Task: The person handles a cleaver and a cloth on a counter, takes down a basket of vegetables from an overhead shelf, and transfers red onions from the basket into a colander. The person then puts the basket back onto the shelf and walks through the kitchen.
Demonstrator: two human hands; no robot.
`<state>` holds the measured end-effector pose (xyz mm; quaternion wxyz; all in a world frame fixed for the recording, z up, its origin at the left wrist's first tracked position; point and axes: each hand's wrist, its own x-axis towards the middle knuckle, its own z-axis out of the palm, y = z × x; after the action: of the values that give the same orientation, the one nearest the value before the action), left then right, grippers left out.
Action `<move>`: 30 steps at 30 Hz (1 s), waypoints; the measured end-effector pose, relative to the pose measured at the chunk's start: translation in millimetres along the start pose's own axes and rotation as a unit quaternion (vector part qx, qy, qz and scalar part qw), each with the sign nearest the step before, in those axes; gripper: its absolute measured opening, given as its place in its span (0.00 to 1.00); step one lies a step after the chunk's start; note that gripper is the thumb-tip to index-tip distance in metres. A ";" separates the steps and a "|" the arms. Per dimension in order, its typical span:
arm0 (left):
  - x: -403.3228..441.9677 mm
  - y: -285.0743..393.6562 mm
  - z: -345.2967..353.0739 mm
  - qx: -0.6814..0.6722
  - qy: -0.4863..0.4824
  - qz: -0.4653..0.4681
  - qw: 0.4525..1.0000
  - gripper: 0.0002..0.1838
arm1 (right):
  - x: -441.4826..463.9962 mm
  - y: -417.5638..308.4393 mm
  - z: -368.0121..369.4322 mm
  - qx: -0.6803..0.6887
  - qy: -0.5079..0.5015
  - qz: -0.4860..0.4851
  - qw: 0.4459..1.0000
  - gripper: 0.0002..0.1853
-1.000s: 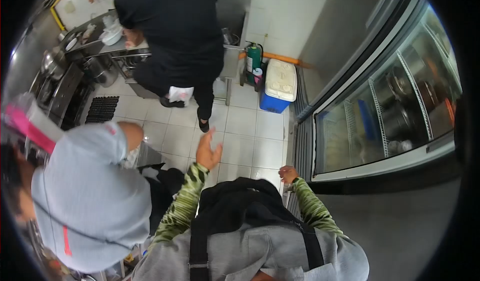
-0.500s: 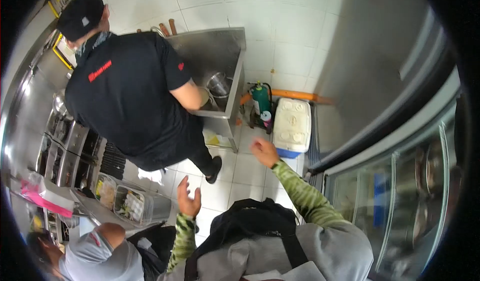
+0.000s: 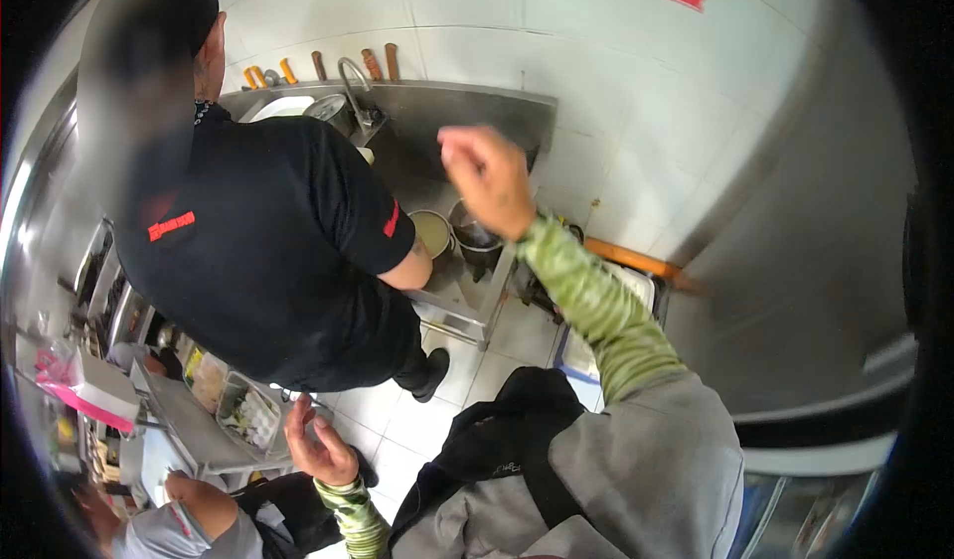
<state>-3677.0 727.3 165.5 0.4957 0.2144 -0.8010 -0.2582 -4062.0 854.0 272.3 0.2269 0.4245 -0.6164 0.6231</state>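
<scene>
My right hand is raised in front of the steel sink, its fingers loosely bent and nothing visible in them. From this view it overlaps the sink; I cannot see it touching anything. In the basin, a pot with pale contents stands beside a dark metal pot, close to a co-worker's forearm. Low on the left, my left hand has its fingers apart and holds nothing. It is near a tub of white round items. Both my forearms wear green patterned sleeves.
A co-worker in black stands at the sink; another person in grey is at lower left. A white-lidded cooler sits partly behind my right sleeve, under an orange pipe. A large grey metal surface rises on the right.
My right hand has risen from near the cooler to in front of the sink. My left hand appears lower and farther left. The view has shifted, with the sink nearer and the glass-fronted fridge mostly out of view.
</scene>
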 end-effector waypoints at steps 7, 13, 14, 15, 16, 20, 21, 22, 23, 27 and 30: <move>9.1 -48.3 10.7 0.133 0.155 -0.078 0.976 0.17 | 237.0 257.6 88.0 -0.184 -0.124 -0.041 0.974 0.10; -105.4 -67.9 -12.2 0.351 0.176 -0.251 0.885 0.19 | 322.2 395.0 200.2 -0.321 -0.276 0.000 0.906 0.12; -142.6 -66.2 -20.5 0.396 0.147 -0.331 0.844 0.18 | 325.1 409.6 214.7 -0.321 -0.286 -0.006 0.903 0.11; -181.9 -61.2 -22.8 0.464 0.094 -0.339 0.813 0.19 | 329.1 425.5 230.2 -0.320 -0.296 -0.014 0.900 0.11; -223.0 -60.1 -31.5 0.477 0.074 -0.358 0.799 0.21 | 335.1 441.3 245.7 -0.314 -0.316 0.002 0.895 0.11; -271.1 1.0 -16.0 0.475 0.025 -0.613 0.631 0.25 | 349.2 469.9 278.7 -0.406 -0.335 -0.067 0.847 0.14; -267.6 8.0 -5.5 0.461 0.014 -0.650 0.604 0.25 | 353.3 470.0 279.9 -0.425 -0.354 -0.102 0.827 0.16; -265.7 12.1 4.9 0.445 0.002 -0.672 0.592 0.25 | 358.0 466.9 282.7 -0.443 -0.371 -0.140 0.804 0.19; -268.3 12.7 11.4 0.435 -0.005 -0.683 0.587 0.25 | 360.1 475.6 293.3 -0.455 -0.370 -0.160 0.794 0.20; -248.6 18.8 40.5 0.406 -0.024 -0.707 0.578 0.25 | 358.6 517.4 331.2 -0.520 -0.358 -0.227 0.742 0.25; -242.8 19.9 54.1 0.394 -0.030 -0.716 0.575 0.26 | 360.4 525.4 341.9 -0.569 -0.368 -0.238 0.696 0.26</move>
<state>-3626.5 899.1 -8.3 -0.0084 0.8845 -0.4242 -0.1940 -4593.8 366.7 220.3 0.3213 0.5420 -0.7660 -0.1273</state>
